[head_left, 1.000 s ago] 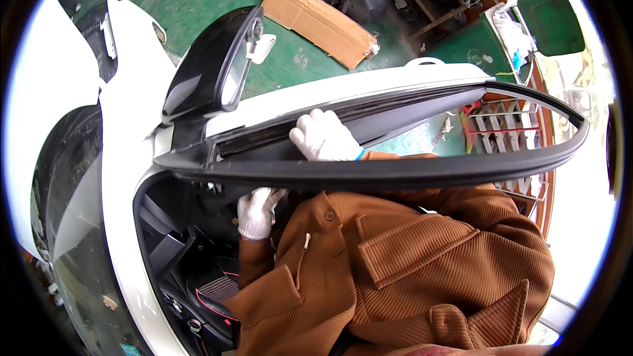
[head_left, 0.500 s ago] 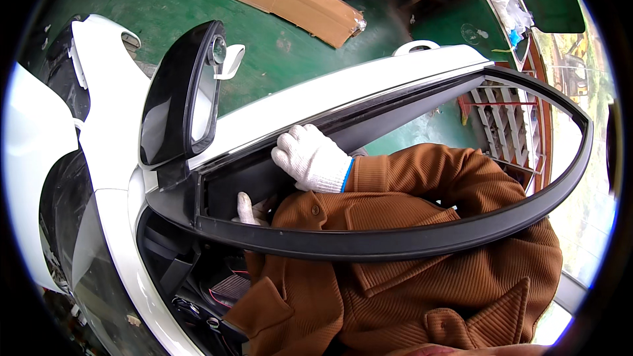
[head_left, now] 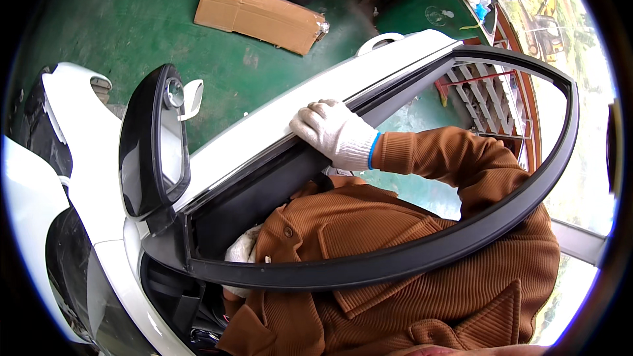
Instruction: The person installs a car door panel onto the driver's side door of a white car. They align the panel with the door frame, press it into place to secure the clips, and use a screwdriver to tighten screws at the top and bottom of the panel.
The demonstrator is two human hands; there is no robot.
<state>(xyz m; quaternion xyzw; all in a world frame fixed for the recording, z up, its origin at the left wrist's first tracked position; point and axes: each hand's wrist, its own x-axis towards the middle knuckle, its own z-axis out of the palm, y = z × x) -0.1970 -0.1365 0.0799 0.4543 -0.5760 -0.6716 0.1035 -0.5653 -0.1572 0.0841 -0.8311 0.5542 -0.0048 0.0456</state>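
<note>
Two white-gloved hands are being kept on a white car door (head_left: 277, 125). The right hand (head_left: 330, 133) is being laid, fingers curled, over the door's top sill, with the black window frame (head_left: 461, 240) arching to its right. The left hand (head_left: 241, 250), lower and partly hidden behind the frame, is being pressed inside the door; its grip cannot be told. A black side mirror (head_left: 153, 145) is standing left of both hands, and a cardboard box (head_left: 260, 16) is lying on the green floor beyond the right hand.
</note>
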